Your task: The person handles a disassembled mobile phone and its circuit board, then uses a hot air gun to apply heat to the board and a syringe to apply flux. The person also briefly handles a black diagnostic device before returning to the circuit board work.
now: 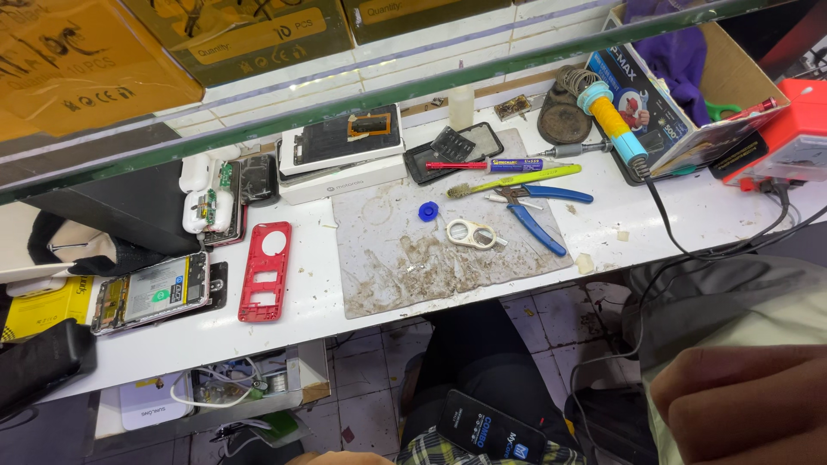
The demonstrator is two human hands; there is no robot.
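My right hand is close to the camera at the bottom right, blurred, with its fingers curled together and nothing visible in them. It hangs below the white bench, apart from everything on it. A thin skin-coloured sliver at the bottom edge may be my left hand; too little shows to tell. A dark phone lies on my lap between them, beside plaid cloth. On the bench, a stained grey work mat carries blue-handled pliers, a white ring-shaped tool and a blue cap.
A red phone frame and an opened phone lie to the left. A white box, a yellow-green toothbrush and a glue tube sit behind the mat. A soldering iron and a red device stand at the right.
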